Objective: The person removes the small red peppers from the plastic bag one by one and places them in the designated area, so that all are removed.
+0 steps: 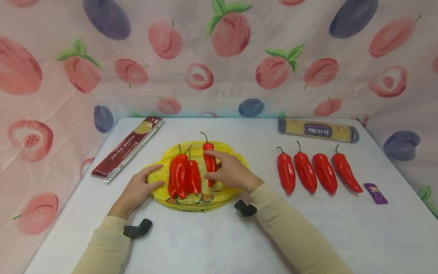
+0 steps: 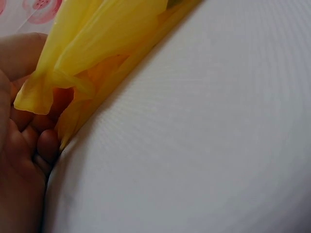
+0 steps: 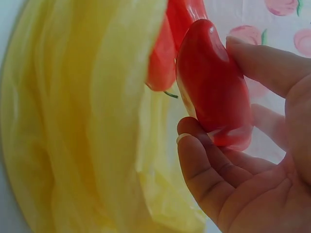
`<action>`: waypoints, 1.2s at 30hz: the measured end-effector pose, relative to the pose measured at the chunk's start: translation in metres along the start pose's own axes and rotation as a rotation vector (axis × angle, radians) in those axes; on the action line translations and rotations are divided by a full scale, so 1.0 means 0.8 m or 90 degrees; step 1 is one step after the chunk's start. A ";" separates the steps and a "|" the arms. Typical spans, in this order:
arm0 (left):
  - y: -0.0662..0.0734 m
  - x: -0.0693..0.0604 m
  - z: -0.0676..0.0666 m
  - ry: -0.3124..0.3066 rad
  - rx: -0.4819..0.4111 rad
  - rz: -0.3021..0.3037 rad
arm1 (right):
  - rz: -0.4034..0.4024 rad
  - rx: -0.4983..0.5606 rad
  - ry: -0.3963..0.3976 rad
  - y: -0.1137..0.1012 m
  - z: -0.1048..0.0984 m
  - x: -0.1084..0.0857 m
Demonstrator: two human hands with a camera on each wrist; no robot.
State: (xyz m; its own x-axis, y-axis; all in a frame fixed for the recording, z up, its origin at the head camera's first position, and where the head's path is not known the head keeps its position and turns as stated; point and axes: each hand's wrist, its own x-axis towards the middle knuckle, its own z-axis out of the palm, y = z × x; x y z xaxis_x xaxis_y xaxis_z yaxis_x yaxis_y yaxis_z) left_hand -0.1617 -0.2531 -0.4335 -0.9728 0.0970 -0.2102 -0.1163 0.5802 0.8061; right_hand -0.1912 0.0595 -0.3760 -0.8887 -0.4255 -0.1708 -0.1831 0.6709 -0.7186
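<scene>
A yellow plastic bag (image 1: 159, 190) lies spread wide on the table, its rim bunched around it. Three red peppers (image 1: 194, 179) with dark stems rest inside, side by side. My right hand (image 1: 232, 171) pinches another red pepper (image 1: 209, 160) between thumb and fingers over the bag's right half; in the right wrist view that pepper (image 3: 211, 87) is close up, beside the yellow bag wall (image 3: 73, 121). At the bag's left edge is my left hand (image 1: 138, 190). The left wrist view shows its curled fingers (image 2: 47, 145) at the bunched yellow plastic (image 2: 97, 58).
Several red peppers (image 1: 304, 175) lie in a row on the right. Beside them is a small purple packet (image 1: 376, 193). A pasta pack (image 1: 318, 130) lies at the back right, a maroon spaghetti pack (image 1: 126, 150) at the back left. Fruit-patterned cloth (image 1: 232, 76) hangs behind.
</scene>
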 end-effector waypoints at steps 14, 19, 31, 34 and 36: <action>0.001 0.000 -0.001 -0.003 0.004 -0.009 | -0.001 0.004 0.030 0.019 -0.035 -0.021; 0.001 0.001 0.000 -0.003 0.010 -0.007 | -0.001 -0.008 0.035 0.031 -0.045 -0.030; -0.001 0.001 0.001 0.000 -0.002 0.016 | 0.013 -0.041 0.063 0.059 -0.064 -0.056; -0.002 0.001 0.001 0.001 -0.002 0.018 | 0.027 -0.043 0.068 0.065 -0.068 -0.062; -0.002 0.001 0.000 0.001 -0.002 0.020 | 0.036 -0.044 0.071 0.069 -0.070 -0.065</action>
State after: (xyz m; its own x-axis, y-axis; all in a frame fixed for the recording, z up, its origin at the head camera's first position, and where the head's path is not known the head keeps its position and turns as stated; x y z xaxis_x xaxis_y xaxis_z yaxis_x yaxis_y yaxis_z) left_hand -0.1622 -0.2536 -0.4351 -0.9763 0.1139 -0.1842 -0.0867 0.5737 0.8144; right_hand -0.1787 0.1526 -0.3691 -0.9390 -0.3181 -0.1311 -0.1562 0.7337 -0.6613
